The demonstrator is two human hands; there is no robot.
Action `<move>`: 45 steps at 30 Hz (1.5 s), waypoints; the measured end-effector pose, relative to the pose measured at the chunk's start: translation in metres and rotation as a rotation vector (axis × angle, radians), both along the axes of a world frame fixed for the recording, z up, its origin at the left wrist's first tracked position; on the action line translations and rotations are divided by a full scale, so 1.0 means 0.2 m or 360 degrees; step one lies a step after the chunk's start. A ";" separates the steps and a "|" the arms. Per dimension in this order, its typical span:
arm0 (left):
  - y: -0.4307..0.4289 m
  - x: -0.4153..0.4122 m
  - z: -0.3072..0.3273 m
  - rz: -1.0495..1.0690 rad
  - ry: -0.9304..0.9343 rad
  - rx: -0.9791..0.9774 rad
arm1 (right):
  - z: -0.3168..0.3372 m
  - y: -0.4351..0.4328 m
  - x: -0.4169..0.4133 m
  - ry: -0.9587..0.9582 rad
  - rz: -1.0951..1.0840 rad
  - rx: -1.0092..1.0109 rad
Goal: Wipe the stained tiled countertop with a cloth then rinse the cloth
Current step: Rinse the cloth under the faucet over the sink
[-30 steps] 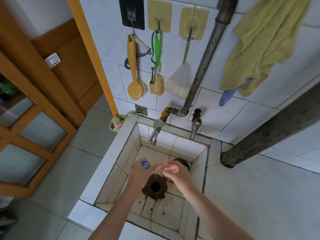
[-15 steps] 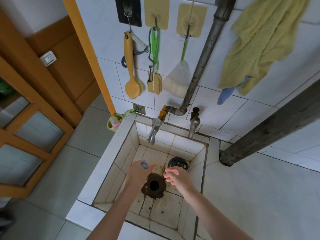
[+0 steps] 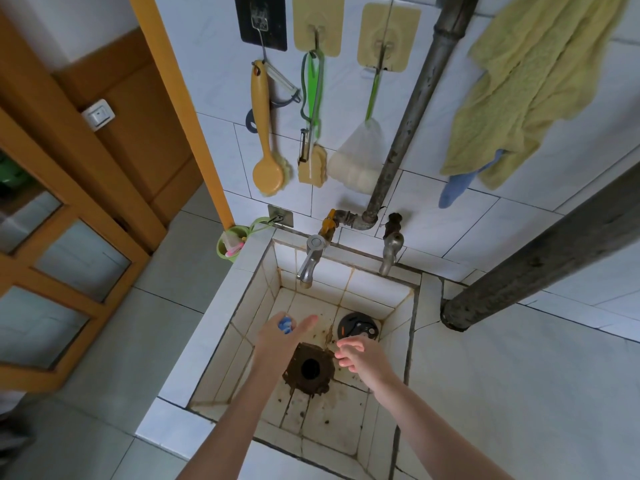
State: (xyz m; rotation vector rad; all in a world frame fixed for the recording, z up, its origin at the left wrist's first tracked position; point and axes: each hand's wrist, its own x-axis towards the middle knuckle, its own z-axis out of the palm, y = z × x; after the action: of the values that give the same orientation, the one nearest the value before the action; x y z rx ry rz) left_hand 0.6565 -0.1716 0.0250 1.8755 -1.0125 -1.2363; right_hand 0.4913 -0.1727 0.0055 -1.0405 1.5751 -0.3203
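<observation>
Both my hands hang over the stained tiled sink (image 3: 426, 306). My left hand (image 3: 282, 336) grips a small bunched blue cloth (image 3: 286, 324), only a bit of which shows above my fist, with my thumb stretched out to the right. My right hand (image 3: 360, 355) holds nothing, its fingers loosely curled and pointing left, above the rusty drain hole (image 3: 309, 369). The steel tap (image 3: 311, 259) sits above my left hand; I see no water running. The tiled countertop (image 3: 519, 393) spreads to the right of the sink.
A second tap (image 3: 390, 252) and a black drain strainer (image 3: 358, 326) sit at the sink's back right. A brush (image 3: 265, 133), sponge (image 3: 312, 164) and net bag (image 3: 358, 161) hang on the wall. A yellow towel (image 3: 526, 81) hangs top right; a thick pipe (image 3: 554, 247) crosses the counter.
My hands have drawn apart: a second ago they were almost touching over the drain, now a gap lies between them. The left hand has lifted slightly toward the tap with the cloth.
</observation>
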 end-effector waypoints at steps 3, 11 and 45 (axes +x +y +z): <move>0.01 -0.01 0.03 0.0009 -0.0034 0.0018 | 0.00 0.01 0.00 -0.0001 0.0019 0.0005; 0.01 -0.04 0.04 -0.0070 -0.0108 -0.0012 | 0.00 0.01 0.00 -0.0019 0.0042 0.0005; -0.01 -0.02 -0.03 -0.0077 -0.0054 0.0122 | 0.01 0.03 0.04 -0.0067 -0.0005 0.0064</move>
State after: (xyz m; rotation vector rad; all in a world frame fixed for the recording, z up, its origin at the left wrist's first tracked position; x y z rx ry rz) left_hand 0.6529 -0.1734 0.0199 1.9472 -1.0475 -1.2918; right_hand 0.4996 -0.1665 0.0081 -0.9947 1.5394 -0.3098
